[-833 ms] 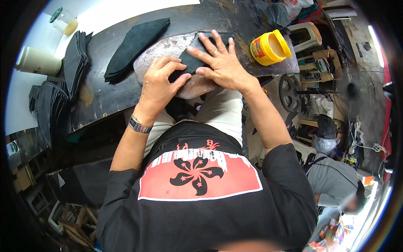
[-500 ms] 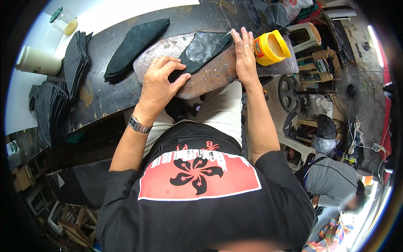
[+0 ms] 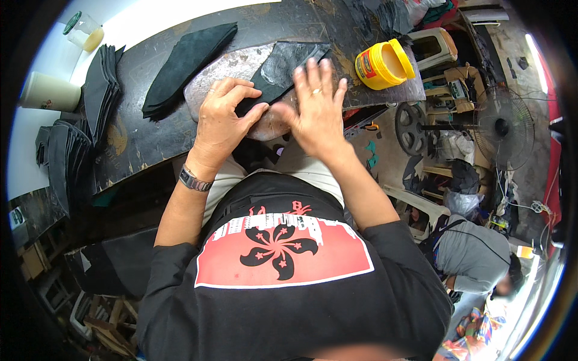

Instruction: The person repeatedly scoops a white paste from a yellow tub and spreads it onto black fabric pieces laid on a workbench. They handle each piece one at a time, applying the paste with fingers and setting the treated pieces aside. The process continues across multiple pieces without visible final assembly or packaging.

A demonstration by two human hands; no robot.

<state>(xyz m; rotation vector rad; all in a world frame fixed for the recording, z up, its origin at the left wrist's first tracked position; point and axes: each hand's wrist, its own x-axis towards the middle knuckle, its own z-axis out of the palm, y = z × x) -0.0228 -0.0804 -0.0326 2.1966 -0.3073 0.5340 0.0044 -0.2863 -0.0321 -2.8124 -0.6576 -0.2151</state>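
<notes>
A black leather piece [image 3: 276, 73] with a shiny grey patch lies on a worn, stained board [image 3: 226, 65] at the table's edge. My left hand [image 3: 221, 117] pinches the near left end of the leather between thumb and fingers. Spread wide, the fingers of my right hand [image 3: 319, 111] lie over the leather's near right side and the board, gripping nothing. Just left of the board rests a stack of black leather pieces [image 3: 188, 69]. An open yellow plastic jar [image 3: 378, 67] stands to the right of my right hand.
More bundles of dark cut pieces [image 3: 102, 90] hang over the left side of the dark table [image 3: 144, 141], near a pale cylindrical container [image 3: 51, 91] and a glass jar [image 3: 84, 31]. At the right are a standing fan [image 3: 503, 127], plastic stools [image 3: 433, 48] and a person in grey [image 3: 472, 253].
My right hand has moved left and nearer, from the leather's far right tip to over its near side, fingers now more spread. The left hand keeps its pinch.
</notes>
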